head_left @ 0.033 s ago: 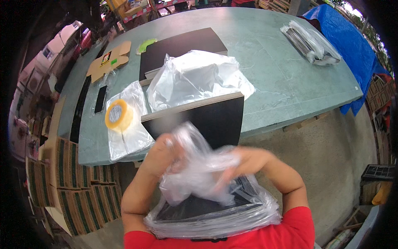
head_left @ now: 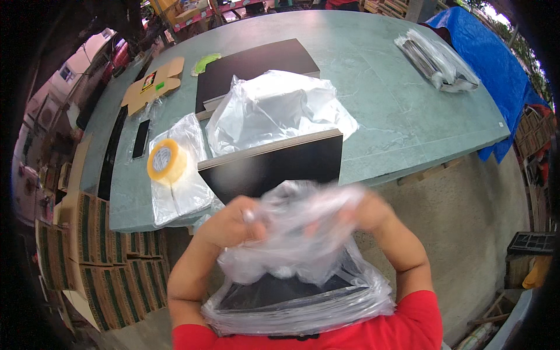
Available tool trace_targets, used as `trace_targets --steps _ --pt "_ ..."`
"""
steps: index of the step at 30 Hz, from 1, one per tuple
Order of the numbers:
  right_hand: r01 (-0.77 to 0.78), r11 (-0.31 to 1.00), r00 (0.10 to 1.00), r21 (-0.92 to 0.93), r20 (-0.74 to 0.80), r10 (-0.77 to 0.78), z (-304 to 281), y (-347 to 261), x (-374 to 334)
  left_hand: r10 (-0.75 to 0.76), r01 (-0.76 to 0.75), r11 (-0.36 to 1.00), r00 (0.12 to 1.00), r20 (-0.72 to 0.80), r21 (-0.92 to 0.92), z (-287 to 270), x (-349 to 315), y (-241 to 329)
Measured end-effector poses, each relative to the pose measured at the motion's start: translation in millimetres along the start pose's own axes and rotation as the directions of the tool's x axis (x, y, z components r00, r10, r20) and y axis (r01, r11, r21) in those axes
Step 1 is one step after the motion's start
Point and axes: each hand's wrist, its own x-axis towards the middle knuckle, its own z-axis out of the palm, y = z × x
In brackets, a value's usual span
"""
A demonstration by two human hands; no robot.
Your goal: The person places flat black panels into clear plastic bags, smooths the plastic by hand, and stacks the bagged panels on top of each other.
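A clear plastic bag (head_left: 297, 221), blurred by motion, is stretched between my two hands. My left hand (head_left: 236, 221) has its fingers closed on one side of it, and my right hand (head_left: 367, 210) grips the other side. Below the bag, against my body, lies a stack of black boards in clear plastic sleeves (head_left: 303, 306). Just beyond my hands, a stack of black boards (head_left: 286, 163) stands tilted at the table's near edge. Behind that, a silvery clear plastic sheet (head_left: 280, 108) lies crumpled, partly covering another black stack (head_left: 256, 67).
On the green table (head_left: 379, 116), a tape roll (head_left: 166, 161) rests on flat plastic bags (head_left: 181, 198), near a black phone (head_left: 140, 139) and cut cardboard (head_left: 153, 87). Wrapped packs (head_left: 437, 61) lie far right by a blue tarp (head_left: 484, 64). Cardboard cartons (head_left: 111, 262) stand at left.
My right hand has moved up and to the right, spreading the plastic bag wider. The left hand has shifted only slightly. The boards on the table stay in place.
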Motion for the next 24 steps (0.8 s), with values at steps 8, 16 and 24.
trace_targets --steps 8,16,24 --pt "-0.225 -0.031 0.639 -0.974 -0.172 0.750 -15 18 -12 -0.004 -0.261 0.860 0.855 0.518 0.438 -1 -8 46" --pt "0.119 0.266 0.818 -0.957 0.247 0.520 48 -43 -10 0.052 0.201 -0.232 0.980 -0.194 0.952 -23 -35 -14" --pt "0.052 -0.525 0.940 -0.849 -0.136 0.312 -18 -6 -32 -0.390 -0.090 0.119 0.912 0.130 0.989 36 -32 5"
